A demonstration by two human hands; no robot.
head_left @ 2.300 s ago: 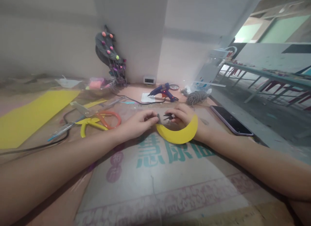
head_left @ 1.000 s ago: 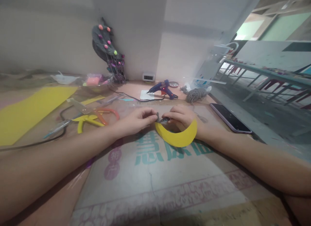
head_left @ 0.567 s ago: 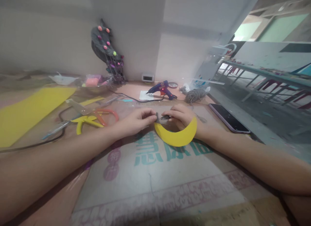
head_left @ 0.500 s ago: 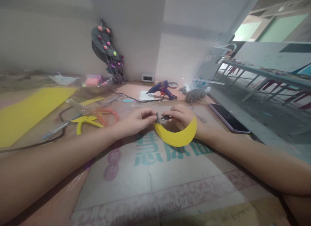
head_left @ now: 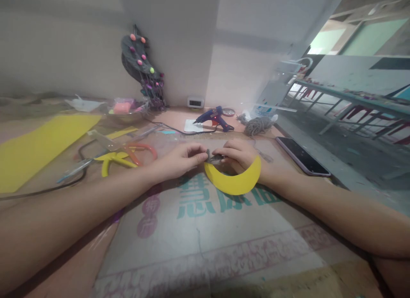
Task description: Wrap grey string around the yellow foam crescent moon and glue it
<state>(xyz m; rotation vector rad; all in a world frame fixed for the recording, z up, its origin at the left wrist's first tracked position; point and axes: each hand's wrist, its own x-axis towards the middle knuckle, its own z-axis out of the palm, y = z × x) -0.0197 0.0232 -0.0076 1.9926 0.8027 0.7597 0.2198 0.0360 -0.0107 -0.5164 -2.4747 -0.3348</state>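
The left hand (head_left: 188, 160) pinches the yellow crescent (head_left: 235, 185) by its grey yarn (head_left: 208, 155), while the right hand (head_left: 238, 154) grasps small snips (head_left: 218, 158), blades apparently meeting the yarn beside that pinch.

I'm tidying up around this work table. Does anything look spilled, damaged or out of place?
Nothing looks clearly spilled or damaged. Only the orange-handled scissors and yellow-handled tool look untidy, lying jumbled together on the left.

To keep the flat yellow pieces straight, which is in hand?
The yellow crescent, pinched at its left tip by the left hand. Its curve sets it apart from the large yellow sheet and narrow yellow strip lying farther left.
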